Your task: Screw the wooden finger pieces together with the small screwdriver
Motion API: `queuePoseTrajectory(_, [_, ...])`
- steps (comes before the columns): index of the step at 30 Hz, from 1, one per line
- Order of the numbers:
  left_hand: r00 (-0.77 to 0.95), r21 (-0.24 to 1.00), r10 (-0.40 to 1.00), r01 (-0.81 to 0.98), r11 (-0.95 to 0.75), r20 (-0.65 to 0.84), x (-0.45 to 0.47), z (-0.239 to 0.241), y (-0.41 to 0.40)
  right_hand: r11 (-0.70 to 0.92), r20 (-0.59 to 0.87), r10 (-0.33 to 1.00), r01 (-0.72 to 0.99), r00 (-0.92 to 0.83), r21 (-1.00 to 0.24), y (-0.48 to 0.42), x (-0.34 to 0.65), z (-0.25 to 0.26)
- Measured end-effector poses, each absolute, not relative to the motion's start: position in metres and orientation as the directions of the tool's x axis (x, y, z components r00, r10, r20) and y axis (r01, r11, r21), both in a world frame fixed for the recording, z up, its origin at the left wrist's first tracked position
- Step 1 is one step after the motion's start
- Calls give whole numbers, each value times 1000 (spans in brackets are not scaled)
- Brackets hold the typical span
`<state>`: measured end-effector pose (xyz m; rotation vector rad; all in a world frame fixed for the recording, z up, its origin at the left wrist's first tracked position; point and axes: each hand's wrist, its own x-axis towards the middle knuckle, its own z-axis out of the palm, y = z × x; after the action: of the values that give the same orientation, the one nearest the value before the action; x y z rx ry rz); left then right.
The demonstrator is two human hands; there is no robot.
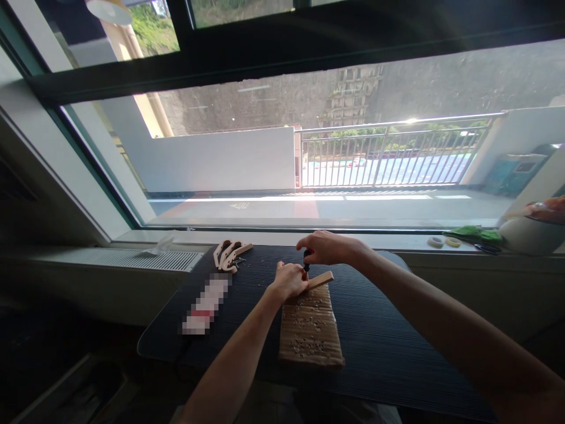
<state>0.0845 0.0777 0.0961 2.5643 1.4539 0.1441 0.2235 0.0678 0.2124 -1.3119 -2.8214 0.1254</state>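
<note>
My right hand (324,247) is closed around the black handle of a screwdriver (306,257), held upright above a wooden piece. Its tip is hidden behind my left fingers. My left hand (291,280) grips the pale wooden piece (322,280) and presses it down at the far end of a corrugated cardboard pad (311,333). One end of the wood sticks out to the right of my fingers. The pad's surface is pitted with many small holes. Several curved wooden hooks (229,257) lie at the table's far left, with small metal screws (239,261) beside them.
The dark table (375,335) stands against a window sill (353,240). A pixelated white and red item (207,306) lies on its left side. Tape rolls (444,242), a green cloth (474,234) and a white pot (532,234) rest on the sill at right.
</note>
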Motion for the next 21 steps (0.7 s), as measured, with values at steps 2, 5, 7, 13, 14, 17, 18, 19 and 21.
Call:
queuePoseTrajectory(2, [517,213,856,837,-504,-9,84,97,78,643,-27,761,760,-648,-96,66,224,214])
queuePoseTrajectory(5, [518,213,855,836,-505,-8,84,97,77,654,-41,753,754,-657,-59,65,224,216])
queuePoseTrajectory(7, [518,212,856,837,-504,-10,85,97,77,655,-42,753,755,-656,-38,64,224,216])
queuePoseTrajectory(13, [504,211,863,845,-491,-11,85,98,76,632,-53,774,775,-631,-3,64,222,215])
queuePoseTrajectory(14, [504,212,864,845,-491,-11,85,98,76,624,-56,780,781,-623,2,64,222,215])
queuePoseTrajectory(17, [508,215,861,843,-494,-12,85,98,76,606,-48,795,796,-605,-5,63,222,216])
queuePoseTrajectory(18, [510,217,860,841,-495,-12,85,98,76,605,-43,795,796,-605,-11,63,223,217])
queuePoseTrajectory(19, [512,218,859,840,-497,-13,85,98,76,608,-38,793,794,-608,-17,62,223,217])
queuePoseTrajectory(21, [513,222,858,838,-498,-12,85,98,76,620,-26,784,784,-621,-20,62,224,217])
